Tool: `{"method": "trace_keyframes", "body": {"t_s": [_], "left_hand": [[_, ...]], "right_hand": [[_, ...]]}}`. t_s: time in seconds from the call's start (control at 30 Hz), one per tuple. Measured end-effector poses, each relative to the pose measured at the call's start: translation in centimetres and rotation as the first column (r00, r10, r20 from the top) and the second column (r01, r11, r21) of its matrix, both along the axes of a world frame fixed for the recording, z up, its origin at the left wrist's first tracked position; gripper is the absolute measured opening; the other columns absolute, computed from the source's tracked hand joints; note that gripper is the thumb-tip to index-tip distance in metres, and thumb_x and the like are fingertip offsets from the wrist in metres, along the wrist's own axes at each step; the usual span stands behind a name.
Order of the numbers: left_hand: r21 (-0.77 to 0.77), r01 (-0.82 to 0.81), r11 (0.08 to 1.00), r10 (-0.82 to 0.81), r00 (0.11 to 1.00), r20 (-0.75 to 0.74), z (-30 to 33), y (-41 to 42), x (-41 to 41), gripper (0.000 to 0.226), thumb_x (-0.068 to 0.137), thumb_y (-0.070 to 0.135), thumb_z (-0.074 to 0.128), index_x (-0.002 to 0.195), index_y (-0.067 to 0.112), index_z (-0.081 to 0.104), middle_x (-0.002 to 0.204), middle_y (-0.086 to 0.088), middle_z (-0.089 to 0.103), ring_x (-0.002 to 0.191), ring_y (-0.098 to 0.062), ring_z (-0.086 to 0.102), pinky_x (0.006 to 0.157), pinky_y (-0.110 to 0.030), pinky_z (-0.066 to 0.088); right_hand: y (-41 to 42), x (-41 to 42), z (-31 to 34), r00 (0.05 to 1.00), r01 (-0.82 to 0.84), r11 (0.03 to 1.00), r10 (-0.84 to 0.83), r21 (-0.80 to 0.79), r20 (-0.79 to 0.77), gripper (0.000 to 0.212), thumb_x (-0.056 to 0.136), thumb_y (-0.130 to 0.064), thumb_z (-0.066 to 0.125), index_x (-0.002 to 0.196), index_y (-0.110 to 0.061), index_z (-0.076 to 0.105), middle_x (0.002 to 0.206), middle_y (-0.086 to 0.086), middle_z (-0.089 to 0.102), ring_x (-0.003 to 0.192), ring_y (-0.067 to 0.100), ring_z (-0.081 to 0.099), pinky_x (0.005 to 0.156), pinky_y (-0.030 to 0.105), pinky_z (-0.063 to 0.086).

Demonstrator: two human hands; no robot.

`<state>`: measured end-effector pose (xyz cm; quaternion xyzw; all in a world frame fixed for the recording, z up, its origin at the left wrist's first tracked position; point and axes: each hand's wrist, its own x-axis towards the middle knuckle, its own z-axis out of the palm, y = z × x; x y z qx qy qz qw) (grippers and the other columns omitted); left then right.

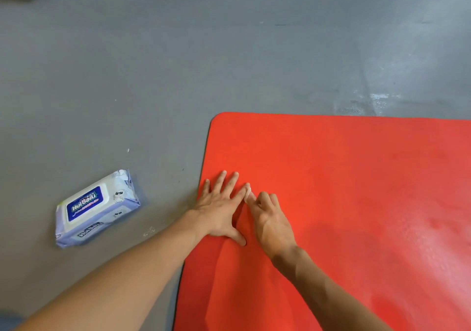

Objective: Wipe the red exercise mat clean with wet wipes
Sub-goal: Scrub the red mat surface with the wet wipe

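Your left hand (220,209) lies flat near the left edge of the red exercise mat (356,190), fingers spread wide, likely to pin it against sliding. Just beside it, your right hand (270,218) curls its fingers and pinches a small white scrap (248,192), probably a wipe. Farther left, the wet wipes pack (95,208) rests on the grey floor (178,63), lid closed, within reach.

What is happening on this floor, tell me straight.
A person is working at the near left corner of a red exercise mat laid on a grey floor. The left hand lies flat on the mat, fingers spread. The right hand pinches a small whitish scrap beside the left fingertips. A closed pack of wet wipes lies on the floor, left of the mat.
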<state>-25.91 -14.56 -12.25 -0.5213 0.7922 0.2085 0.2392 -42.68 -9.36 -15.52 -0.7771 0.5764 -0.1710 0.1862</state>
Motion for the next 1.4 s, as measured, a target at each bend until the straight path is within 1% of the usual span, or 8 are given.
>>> {"method": "trace_keyframes", "body": {"t_s": [0.1, 0.3, 0.4, 0.53, 0.77, 1.03, 1.23, 1.4], "left_hand": [[0.011, 0.037, 0.999, -0.037, 0.998, 0.046, 0.1, -0.1, 0.0, 0.154, 0.058, 0.085, 0.079, 0.161, 0.034, -0.023, 0.166, -0.005, -0.039, 0.151, -0.035, -0.037, 0.125, -0.066, -0.003], [-0.012, 0.028, 1.0, -0.027, 0.999, 0.031, -0.4, 0.3, 0.2, 0.154, 0.057, 0.087, 0.077, 0.161, 0.036, -0.025, 0.166, -0.003, -0.038, 0.152, -0.032, -0.037, 0.126, -0.064, -0.006], [-0.036, 0.024, 0.999, -0.025, 1.0, -0.006, -0.7, 0.6, 0.6, 0.151, 0.057, 0.089, 0.074, 0.162, 0.038, -0.021, 0.167, -0.001, -0.036, 0.152, -0.03, -0.036, 0.126, -0.062, -0.008], [-0.071, 0.042, 0.997, -0.045, 0.998, -0.036, -0.9, 1.1, 1.3, 0.141, 0.063, 0.093, 0.066, 0.163, 0.039, -0.018, 0.169, 0.001, -0.033, 0.153, -0.028, -0.036, 0.127, -0.059, -0.01], [-0.081, 0.044, 0.996, -0.047, 0.998, -0.041, -1.2, 3.3, 1.4, 0.115, 0.085, 0.081, 0.056, 0.165, 0.035, -0.013, 0.171, -0.005, -0.028, 0.155, -0.031, -0.032, 0.127, -0.061, -0.007], [-0.229, 0.01, 0.973, -0.032, 0.996, -0.089, -2.5, 5.9, 2.1, 0.085, 0.099, 0.074, 0.033, 0.166, 0.035, -0.004, 0.174, -0.002, -0.016, 0.158, -0.026, -0.024, 0.128, -0.056, -0.005], [-0.348, -0.091, 0.933, 0.045, 0.989, -0.138, -3.6, 8.6, 1.9, 0.071, 0.103, 0.064, 0.009, 0.167, 0.032, 0.007, 0.176, -0.003, 0.001, 0.161, -0.026, -0.009, 0.129, -0.055, -0.001], [-0.462, -0.209, 0.862, 0.103, 0.964, -0.245, -5.0, 10.3, 1.2, 0.065, 0.107, 0.054, 0.015, 0.162, 0.026, 0.037, 0.169, -0.007, 0.031, 0.159, -0.03, 0.02, 0.128, -0.057, 0.019]], "right_hand": [[-1.6, -3.9, 0.5, 1.0, 0.016, 0.998, -0.016, -0.066, 0.002, 0.046, 0.098, -0.023, 0.035, 0.132, -0.015, 0.065, 0.091, 0.0, 0.046, 0.085, 0.022, 0.043, 0.068, 0.036, 0.049], [-2.9, -7.1, 0.2, 0.819, 0.548, 0.829, -0.559, 0.113, 0.128, 0.031, 0.099, -0.003, 0.05, 0.121, -0.01, 0.069, 0.112, 0.013, 0.053, 0.105, 0.031, 0.048, 0.087, 0.038, 0.045], [0.1, -1.8, 0.9, 0.914, 0.346, 0.937, -0.347, 0.042, 0.211, 0.035, 0.101, -0.017, 0.045, 0.13, -0.015, 0.065, 0.101, 0.008, 0.055, 0.093, 0.029, 0.051, 0.083, 0.036, 0.045], [2.0, -1.9, 1.2, 0.995, -0.087, 0.995, 0.09, -0.054, 0.041, 0.039, 0.097, -0.021, 0.05, 0.133, -0.014, 0.063, 0.092, -0.002, 0.048, 0.085, 0.02, 0.044, 0.074, 0.036, 0.044], [-1.0, -7.2, 0.5, 0.864, 0.503, 0.864, -0.503, -0.012, -0.029, 0.037, 0.09, 0.008, 0.05, 0.117, -0.003, 0.072, 0.09, 0.004, 0.043, 0.09, 0.026, 0.04, 0.074, 0.032, 0.034], [4.7, -1.4, 0.3, 0.994, -0.077, 0.995, 0.071, -0.063, -0.089, 0.045, 0.09, 0.0, 0.054, 0.133, -0.01, 0.063, 0.093, 0.003, 0.049, 0.083, 0.025, 0.045, 0.071, 0.038, 0.052], [1.2, -5.8, -0.4, 0.876, 0.482, 0.876, -0.483, -0.018, -0.005, 0.03, 0.093, 0.004, 0.053, 0.115, -0.002, 0.072, 0.093, 0.007, 0.046, 0.092, 0.026, 0.042, 0.075, 0.03, 0.032], [6.5, 1.3, 1.1, 0.956, 0.262, 0.965, -0.263, 0.024, 0.132, 0.035, 0.102, -0.011, 0.041, 0.129, -0.012, 0.063, 0.111, 0.012, 0.055, 0.1, 0.031, 0.052, 0.086, 0.039, 0.048]]}}
